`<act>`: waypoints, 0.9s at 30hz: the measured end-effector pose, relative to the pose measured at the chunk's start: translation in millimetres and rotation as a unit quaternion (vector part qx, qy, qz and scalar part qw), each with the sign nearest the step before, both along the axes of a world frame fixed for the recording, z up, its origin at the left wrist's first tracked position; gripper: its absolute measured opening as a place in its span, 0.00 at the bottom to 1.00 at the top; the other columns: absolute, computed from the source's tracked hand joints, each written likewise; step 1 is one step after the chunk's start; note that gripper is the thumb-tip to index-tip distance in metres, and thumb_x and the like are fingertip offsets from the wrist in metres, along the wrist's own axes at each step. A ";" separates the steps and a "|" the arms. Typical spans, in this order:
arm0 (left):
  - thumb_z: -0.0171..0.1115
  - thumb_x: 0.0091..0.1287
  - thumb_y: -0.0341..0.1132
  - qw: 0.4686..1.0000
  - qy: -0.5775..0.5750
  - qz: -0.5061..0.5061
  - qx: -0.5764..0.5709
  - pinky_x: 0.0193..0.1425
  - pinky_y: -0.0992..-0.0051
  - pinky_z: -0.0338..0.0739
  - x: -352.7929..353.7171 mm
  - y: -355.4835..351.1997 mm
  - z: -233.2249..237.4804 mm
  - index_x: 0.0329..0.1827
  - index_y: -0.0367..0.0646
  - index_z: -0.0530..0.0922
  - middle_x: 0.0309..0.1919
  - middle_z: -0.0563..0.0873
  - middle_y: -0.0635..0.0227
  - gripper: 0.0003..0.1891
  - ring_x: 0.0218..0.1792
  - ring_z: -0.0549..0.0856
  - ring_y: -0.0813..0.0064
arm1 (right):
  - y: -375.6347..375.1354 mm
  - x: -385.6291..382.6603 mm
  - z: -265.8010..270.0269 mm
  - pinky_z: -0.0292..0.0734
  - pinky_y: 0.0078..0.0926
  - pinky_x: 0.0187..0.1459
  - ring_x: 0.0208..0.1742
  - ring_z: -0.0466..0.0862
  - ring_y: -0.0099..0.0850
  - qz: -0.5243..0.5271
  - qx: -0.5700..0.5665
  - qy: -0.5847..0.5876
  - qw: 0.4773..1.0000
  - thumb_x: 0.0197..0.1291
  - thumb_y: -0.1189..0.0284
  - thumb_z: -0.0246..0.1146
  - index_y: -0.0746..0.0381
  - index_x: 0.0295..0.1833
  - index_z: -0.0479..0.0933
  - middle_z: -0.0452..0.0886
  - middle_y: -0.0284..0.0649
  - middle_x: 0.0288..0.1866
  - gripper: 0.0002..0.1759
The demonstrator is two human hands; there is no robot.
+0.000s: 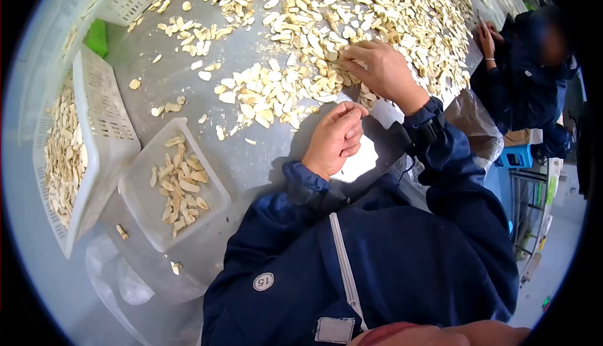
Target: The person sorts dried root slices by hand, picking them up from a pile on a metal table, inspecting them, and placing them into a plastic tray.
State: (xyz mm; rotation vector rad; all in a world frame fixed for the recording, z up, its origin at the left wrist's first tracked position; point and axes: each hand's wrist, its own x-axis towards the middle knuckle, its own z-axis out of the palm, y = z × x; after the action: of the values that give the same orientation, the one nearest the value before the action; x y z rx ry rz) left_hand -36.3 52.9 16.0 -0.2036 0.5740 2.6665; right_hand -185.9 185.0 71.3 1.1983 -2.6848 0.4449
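Pale slices [260,89] lie beneath the right hand [380,71], its finger grip unclear; the left hand [335,138] curls its fingers together.

Desk [242,170]: grey metal, dusted with crumbs. A broad heap of pale slices [389,6] covers the upper centre and upper right; a thinner spread [270,91] lies mid-frame. Plastic tub [141,186], lower left, contains larger pieces [182,182].

A round white badge [264,281] shows the number 15. It sits left of the zip on a navy-blue fabric jacket [414,252].
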 end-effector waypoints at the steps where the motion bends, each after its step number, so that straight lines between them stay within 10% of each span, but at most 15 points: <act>1: 0.56 0.83 0.34 1.000 -0.003 -0.001 0.002 0.19 0.86 0.55 0.5 -0.6 -0.2 0.53 0.42 0.79 0.25 0.67 0.81 0.07 0.20 0.62 0.91 | -6.4 -3.7 -0.7 0.83 0.38 0.50 0.49 0.86 0.39 0.017 -0.002 0.025 1.000 0.65 0.73 0.66 0.52 0.51 0.89 0.90 0.33 0.48 0.11; 14: 0.58 0.81 0.33 1.000 -0.002 0.007 -0.007 0.19 0.86 0.54 -0.3 0.8 3.1 0.53 0.41 0.79 0.26 0.67 0.81 0.07 0.20 0.62 0.91 | -26.1 -27.5 -3.0 0.82 0.41 0.53 0.54 0.87 0.43 0.089 -0.029 0.089 0.992 0.69 0.69 0.67 0.56 0.51 0.85 0.89 0.38 0.53 0.08; 17: 0.58 0.81 0.34 0.999 -0.028 0.017 -0.024 0.20 0.85 0.54 1.7 1.7 4.2 0.52 0.41 0.79 0.26 0.67 0.81 0.06 0.20 0.62 0.90 | -67.4 2.5 27.5 0.83 0.45 0.48 0.44 0.88 0.50 -0.006 -0.017 -0.192 0.981 0.72 0.67 0.65 0.59 0.54 0.82 0.89 0.47 0.44 0.10; 21: 0.58 0.82 0.35 0.984 0.078 0.085 -0.133 0.22 0.82 0.56 6.2 15.4 -24.0 0.45 0.44 0.76 0.26 0.66 0.77 0.06 0.22 0.64 0.86 | -107.6 53.0 52.2 0.84 0.42 0.53 0.48 0.89 0.50 0.285 -0.213 -0.360 0.862 0.74 0.67 0.60 0.62 0.65 0.79 0.89 0.52 0.48 0.19; 24: 0.60 0.81 0.35 0.962 0.121 0.136 -0.205 0.21 0.83 0.56 6.4 20.6 -11.8 0.46 0.45 0.77 0.27 0.68 0.78 0.05 0.23 0.65 0.88 | -112.5 48.9 54.2 0.84 0.39 0.57 0.55 0.88 0.46 0.304 -0.229 -0.224 0.897 0.71 0.72 0.66 0.60 0.71 0.78 0.88 0.45 0.57 0.24; 27: 0.59 0.81 0.34 0.999 -0.039 0.004 -0.027 0.19 0.85 0.54 1.5 0.0 0.7 0.52 0.43 0.79 0.26 0.69 0.81 0.05 0.20 0.62 0.90 | -73.1 14.6 21.1 0.82 0.38 0.60 0.61 0.86 0.45 0.194 -0.129 -0.018 0.972 0.68 0.71 0.69 0.56 0.71 0.79 0.87 0.44 0.61 0.26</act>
State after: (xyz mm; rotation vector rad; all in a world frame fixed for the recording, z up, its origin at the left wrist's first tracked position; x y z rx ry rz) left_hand -34.9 52.9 16.7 -0.3247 0.6218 2.6394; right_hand -171.4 111.9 92.4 1.6426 -2.3193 0.8472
